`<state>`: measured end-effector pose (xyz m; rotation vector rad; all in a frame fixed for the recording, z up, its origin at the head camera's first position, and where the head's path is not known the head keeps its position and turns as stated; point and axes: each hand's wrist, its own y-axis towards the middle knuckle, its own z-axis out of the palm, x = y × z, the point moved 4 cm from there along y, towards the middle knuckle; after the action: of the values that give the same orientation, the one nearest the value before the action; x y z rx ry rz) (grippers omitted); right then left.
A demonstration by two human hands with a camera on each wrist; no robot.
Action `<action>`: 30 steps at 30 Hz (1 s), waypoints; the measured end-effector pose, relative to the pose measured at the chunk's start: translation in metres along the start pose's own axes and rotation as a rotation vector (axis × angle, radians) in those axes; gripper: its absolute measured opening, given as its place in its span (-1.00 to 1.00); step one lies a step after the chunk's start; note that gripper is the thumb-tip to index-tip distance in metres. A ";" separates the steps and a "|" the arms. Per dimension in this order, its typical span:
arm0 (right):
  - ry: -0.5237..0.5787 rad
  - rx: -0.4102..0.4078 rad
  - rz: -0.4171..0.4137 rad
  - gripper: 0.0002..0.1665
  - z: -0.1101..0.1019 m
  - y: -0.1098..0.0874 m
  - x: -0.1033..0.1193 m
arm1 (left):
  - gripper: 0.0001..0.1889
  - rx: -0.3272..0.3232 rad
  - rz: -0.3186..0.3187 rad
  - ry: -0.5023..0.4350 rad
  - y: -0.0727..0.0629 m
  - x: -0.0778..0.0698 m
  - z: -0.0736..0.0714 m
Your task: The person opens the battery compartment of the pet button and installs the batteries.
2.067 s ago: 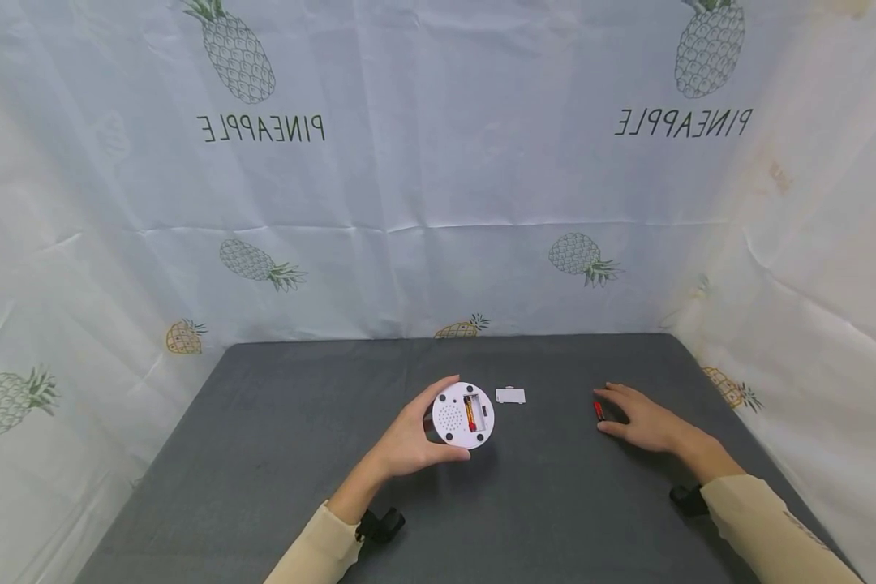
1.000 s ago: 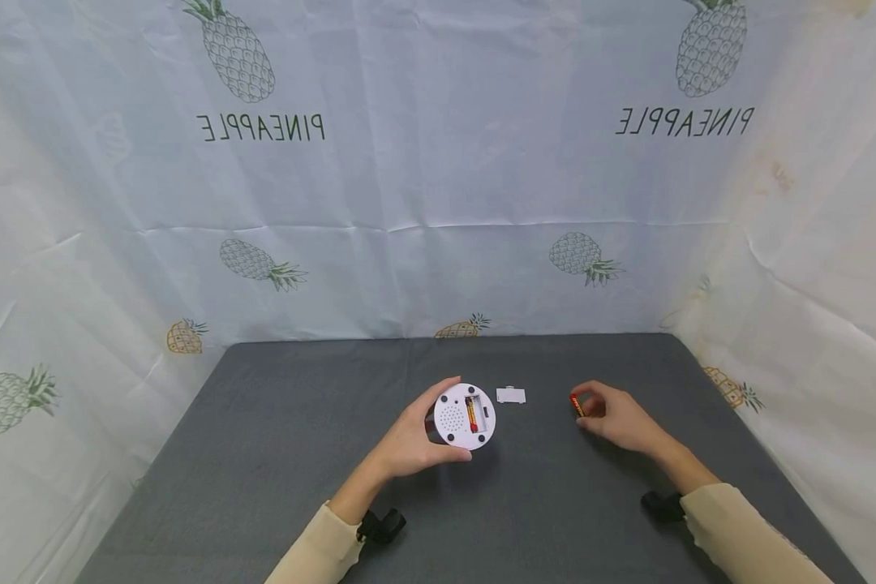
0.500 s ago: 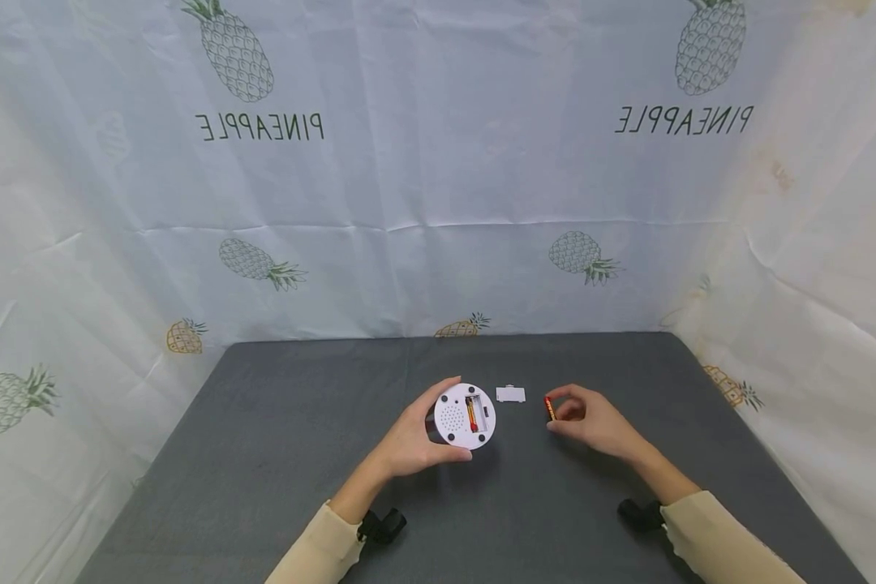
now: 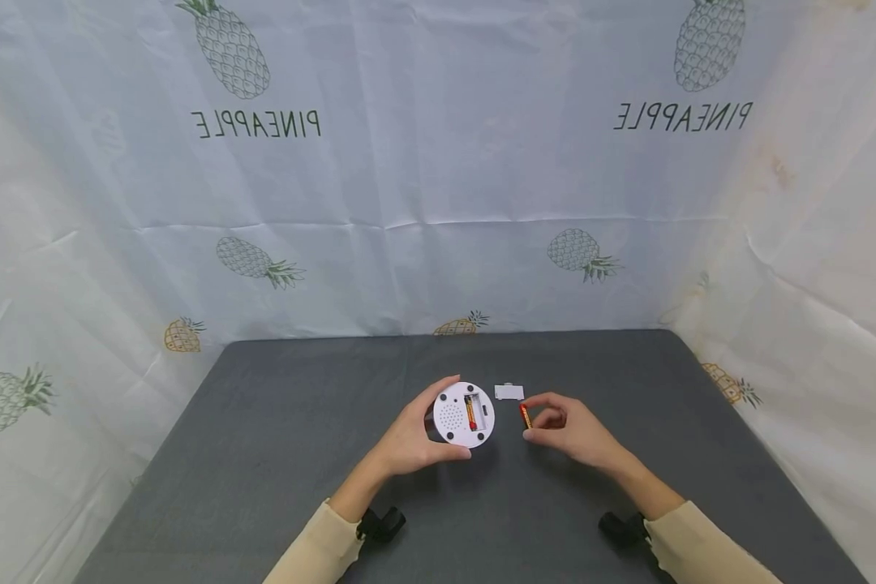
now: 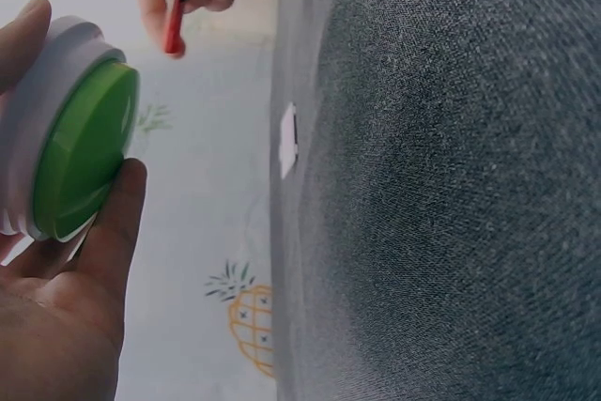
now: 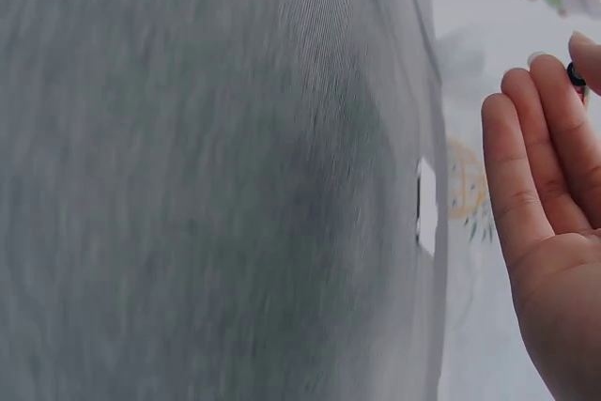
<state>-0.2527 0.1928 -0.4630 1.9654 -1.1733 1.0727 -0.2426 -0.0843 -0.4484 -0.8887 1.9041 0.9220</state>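
Left hand [image 4: 410, 436] gripping round white device [image 4: 451, 417], green cap [image 5: 89, 152], right hand [image 4: 573, 430] pinching red battery [image 4: 526, 416]

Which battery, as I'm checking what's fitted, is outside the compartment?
The held battery, pinched between the right hand's thumb and finger; the other battery lies inside the compartment of the white device.
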 end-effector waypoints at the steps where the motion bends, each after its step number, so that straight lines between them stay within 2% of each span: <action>1: 0.006 0.002 0.002 -0.42 0.002 0.000 0.003 | 0.05 0.000 -0.001 0.002 0.000 0.000 0.000; 9: 0.086 0.010 -0.009 -0.40 0.023 0.000 0.023 | 0.05 0.002 -0.012 0.006 0.000 0.000 0.000; 17: 0.126 -0.016 -0.064 -0.39 0.034 0.004 0.042 | 0.05 0.006 -0.010 -0.007 0.000 0.001 -0.001; 22: 0.073 -0.027 -0.097 -0.38 0.041 0.006 0.050 | 0.04 0.007 0.000 -0.006 0.000 0.001 -0.001; 30: -0.141 -0.085 -0.207 -0.40 0.047 0.010 0.061 | 0.03 0.007 0.000 0.004 -0.001 0.002 -0.001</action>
<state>-0.2289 0.1253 -0.4327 2.0702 -1.0418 0.7784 -0.2427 -0.0859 -0.4501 -0.8874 1.9096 0.9141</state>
